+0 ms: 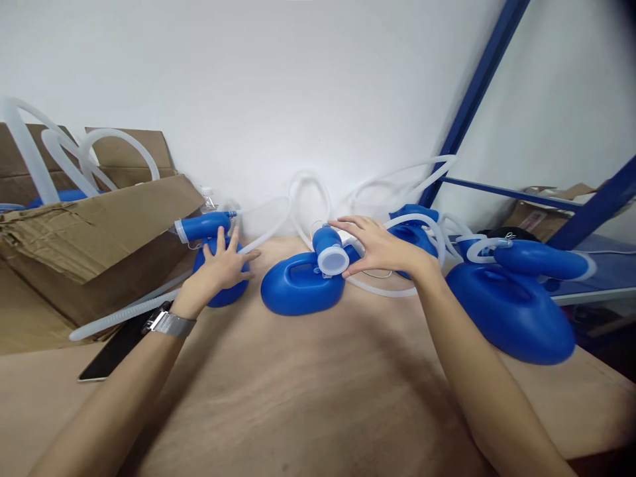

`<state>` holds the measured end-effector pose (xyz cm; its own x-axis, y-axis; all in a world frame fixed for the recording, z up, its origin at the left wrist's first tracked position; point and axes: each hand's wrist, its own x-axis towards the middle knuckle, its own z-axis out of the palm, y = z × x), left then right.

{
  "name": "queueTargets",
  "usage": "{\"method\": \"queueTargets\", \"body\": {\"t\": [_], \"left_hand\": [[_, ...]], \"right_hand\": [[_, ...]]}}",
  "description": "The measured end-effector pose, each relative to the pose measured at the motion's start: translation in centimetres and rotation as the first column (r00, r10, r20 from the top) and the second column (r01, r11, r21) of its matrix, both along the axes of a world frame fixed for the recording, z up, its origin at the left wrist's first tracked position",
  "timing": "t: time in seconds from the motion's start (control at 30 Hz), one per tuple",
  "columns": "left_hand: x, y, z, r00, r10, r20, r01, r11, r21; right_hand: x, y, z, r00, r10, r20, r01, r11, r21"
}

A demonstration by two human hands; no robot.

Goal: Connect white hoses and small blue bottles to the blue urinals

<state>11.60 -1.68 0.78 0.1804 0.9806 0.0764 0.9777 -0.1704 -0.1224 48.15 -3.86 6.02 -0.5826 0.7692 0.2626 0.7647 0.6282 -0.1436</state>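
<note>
A blue plastic urinal bottle (293, 291) with a handle slot stands on the table in the middle. Its funnel head, capped in translucent white, faces me. My right hand (375, 245) spans this head from the right, fingertips at its back and thumb by the cap's rim. To the left, my left hand (222, 265) lies with spread fingers over a second blue urinal bottle (229, 295), whose capped head points left. Fingers partly hide that bottle. Clear white hoses (268, 232) run behind the bottles against the wall.
An open cardboard box (99, 238) with more hoses and blue plastic stands at left, beside a black phone-like slab (116, 348). On the right are another large blue bottle (511, 311), one partly hidden behind my right hand, and a blue metal rack (477, 86).
</note>
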Motion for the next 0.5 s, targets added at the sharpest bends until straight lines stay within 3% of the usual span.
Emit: {"method": "queueTargets", "body": {"t": [0.13, 0.23, 0.3, 0.37, 0.43, 0.5], "left_hand": [[1.3, -0.9, 0.2, 0.98, -0.195, -0.036, 0.198, 0.977, 0.075], [2.7, -1.7, 0.5, 0.922, -0.374, -0.099, 0.387, 0.902, 0.189], [3.6, -2.0, 0.7, 0.85, -0.506, -0.145, 0.525, 0.795, 0.304], [4.4, -2.2, 0.8, 0.763, -0.625, -0.165, 0.626, 0.65, 0.431], [5.0, -2.5, 1.0, 0.669, -0.728, -0.152, 0.669, 0.501, 0.549], [5.6, -3.2, 1.4, 0.582, -0.806, -0.107, 0.667, 0.399, 0.629]], "right_hand": [[-2.0, 0.5, -1.3, 0.994, 0.108, 0.025, -0.109, 0.993, 0.044], [-3.0, 1.1, -2.3, 0.98, 0.198, -0.002, -0.197, 0.975, 0.107], [-3.6, 1.2, -2.6, 0.971, 0.238, -0.032, -0.231, 0.962, 0.149], [-4.0, 1.0, -2.7, 0.963, 0.262, -0.055, -0.25, 0.953, 0.173], [-4.4, 0.8, -2.7, 0.96, 0.273, -0.064, -0.256, 0.947, 0.196], [-4.7, 0.7, -2.8, 0.959, 0.276, -0.059, -0.257, 0.941, 0.222]]}}
